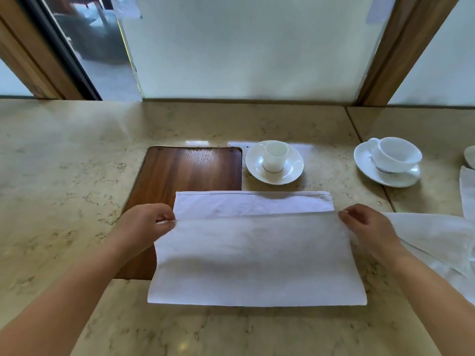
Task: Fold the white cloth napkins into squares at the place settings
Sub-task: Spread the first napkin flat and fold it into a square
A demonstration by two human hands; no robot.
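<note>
A white cloth napkin (257,258) lies in front of me on the marble counter, partly over a wooden board (185,173). Its near half is doubled over the far half, and a strip of the lower layer shows beyond the raised edge. My left hand (146,224) pinches the left corner of that upper edge. My right hand (365,224) pinches the right corner. The edge is stretched straight between both hands, slightly above the cloth below.
A small white cup on a saucer (274,162) stands behind the napkin, right of the board. A wider cup and saucer (389,161) sits at the far right. More white cloth (437,237) lies crumpled to the right. Frosted glass panels rise behind the counter (64,176).
</note>
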